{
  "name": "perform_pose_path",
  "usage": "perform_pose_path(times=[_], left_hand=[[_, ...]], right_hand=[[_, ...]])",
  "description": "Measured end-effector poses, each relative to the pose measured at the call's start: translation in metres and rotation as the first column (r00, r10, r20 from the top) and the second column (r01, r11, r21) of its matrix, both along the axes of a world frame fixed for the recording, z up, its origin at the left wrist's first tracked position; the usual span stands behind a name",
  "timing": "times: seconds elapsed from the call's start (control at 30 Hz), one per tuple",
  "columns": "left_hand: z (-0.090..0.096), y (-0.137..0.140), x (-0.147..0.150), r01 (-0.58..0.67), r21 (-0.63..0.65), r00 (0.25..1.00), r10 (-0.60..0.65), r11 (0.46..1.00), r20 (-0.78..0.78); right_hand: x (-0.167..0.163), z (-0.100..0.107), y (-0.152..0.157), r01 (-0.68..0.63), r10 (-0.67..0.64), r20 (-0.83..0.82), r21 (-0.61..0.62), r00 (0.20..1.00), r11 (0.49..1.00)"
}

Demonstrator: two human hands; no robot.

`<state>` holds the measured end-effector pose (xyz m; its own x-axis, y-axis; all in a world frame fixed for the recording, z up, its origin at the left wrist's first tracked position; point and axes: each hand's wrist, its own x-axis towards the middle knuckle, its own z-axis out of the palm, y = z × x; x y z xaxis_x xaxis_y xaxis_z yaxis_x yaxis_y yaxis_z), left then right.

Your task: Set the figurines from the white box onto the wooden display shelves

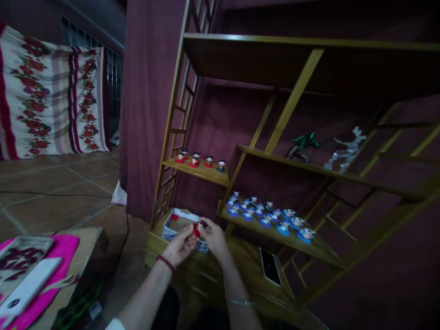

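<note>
Both hands meet around a small figurine (197,228) with a red base and a dark top, in front of the wooden shelf unit. My left hand (179,246), with a beaded bracelet at the wrist, pinches it by the red base. My right hand (213,237) grips it near its dark top. Just behind the hands stands an open cardboard box (168,228) with something red inside. Several red-based figurines (194,160) stand on the small upper left shelf, one of that group on a dark base. Several blue-based figurines (266,221) stand on the lower middle shelf.
A dark-screened tablet or phone (270,266) lies on the bottom board at right. On a higher shelf stand a green ornament (304,146) and a clear deer figure (347,151). At left, a low table (85,245) holds a pink cloth and a white device. A cable crosses the floor.
</note>
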<state>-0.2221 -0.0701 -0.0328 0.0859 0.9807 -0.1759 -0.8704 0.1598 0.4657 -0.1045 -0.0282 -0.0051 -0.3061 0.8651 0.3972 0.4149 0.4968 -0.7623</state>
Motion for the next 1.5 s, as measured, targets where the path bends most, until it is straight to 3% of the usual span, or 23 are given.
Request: perform_pose_path(times=[0.13,0.33,0.53,0.67,0.97,1.5], left_hand=[[0.022,-0.045,-0.002,0.026,0.06,1.0,-0.025,0.998,-0.011],[0.047,-0.093,0.003,0.011,0.175,0.998,0.0,0.985,-0.062],[0.074,-0.11,0.018,-0.003,0.281,1.0,0.007,0.96,-0.012],[0.079,-0.105,0.024,-0.007,0.256,1.0,0.002,0.967,0.022],[0.064,-0.09,0.027,0.02,0.223,0.996,-0.039,0.975,0.081],[0.043,-0.084,0.036,0.042,0.079,0.989,-0.053,0.996,0.141]], right_hand=[[0.003,0.031,-0.042,-0.022,0.024,0.052,-0.052,0.998,0.998],[0.014,0.055,-0.084,-0.042,0.039,0.041,0.074,0.998,0.996],[0.028,0.085,-0.107,-0.042,0.034,0.045,0.177,0.998,0.983],[0.031,0.097,-0.109,-0.058,0.049,0.066,0.14,0.997,0.988],[0.033,0.09,-0.087,-0.169,0.168,0.058,0.014,0.984,0.986],[0.042,0.064,-0.081,-0.195,0.193,0.073,0.013,0.978,0.981]])
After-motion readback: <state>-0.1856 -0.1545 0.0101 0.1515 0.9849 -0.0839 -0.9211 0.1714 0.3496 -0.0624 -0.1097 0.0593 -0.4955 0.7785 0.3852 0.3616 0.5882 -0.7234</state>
